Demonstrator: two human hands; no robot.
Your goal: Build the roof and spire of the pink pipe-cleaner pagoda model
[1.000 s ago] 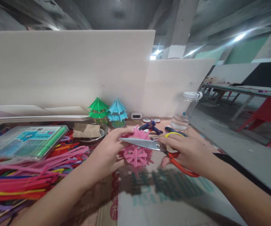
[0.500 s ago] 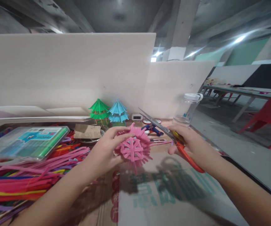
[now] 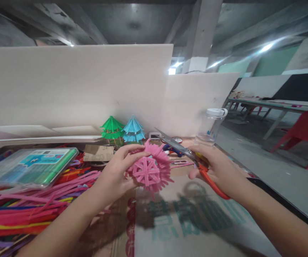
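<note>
Left hand is grasping the pink fringed craft while right hand is gripping orange-handled scissors near its right side.

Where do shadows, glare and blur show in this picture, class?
Head view: shadows darken the green-lettered sheet below the pink craft; head view: ceiling light flares at upper right; head view: print on the plastic case is too blurred to read.

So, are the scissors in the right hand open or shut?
The scissors look shut: ahead of the right hand, their blades lie together in one narrow taper, with no gap visible between them.
</note>
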